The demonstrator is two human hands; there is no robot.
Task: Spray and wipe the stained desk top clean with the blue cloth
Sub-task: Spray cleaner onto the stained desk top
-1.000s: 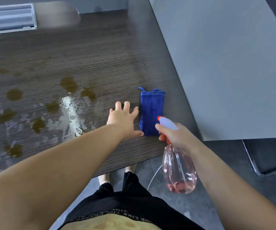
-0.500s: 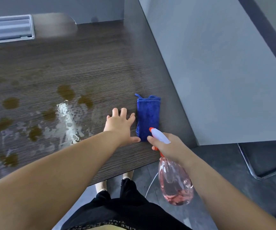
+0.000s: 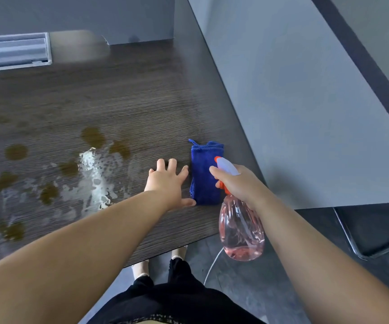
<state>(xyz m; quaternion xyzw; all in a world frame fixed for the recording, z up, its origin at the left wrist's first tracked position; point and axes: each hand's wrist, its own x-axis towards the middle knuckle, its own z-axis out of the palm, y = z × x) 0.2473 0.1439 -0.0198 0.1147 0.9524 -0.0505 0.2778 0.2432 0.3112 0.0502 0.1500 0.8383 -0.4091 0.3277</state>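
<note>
left hand (image 3: 167, 183) released, beside blue cloth (image 3: 203, 160) at bench's (image 3: 130, 94) front right corner, i think to take it | right hand (image 3: 240, 183) grasps spray bottle (image 3: 241, 230)

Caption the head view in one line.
Right hand holds the pink spray bottle near the blue cloth; left hand spread beside it on the stained, wet desk top.

The left hand (image 3: 169, 181) rests flat, fingers spread, near the desk top's (image 3: 142, 101) front edge; right hand (image 3: 237, 183) grips a spray bottle (image 3: 241, 230).
</note>
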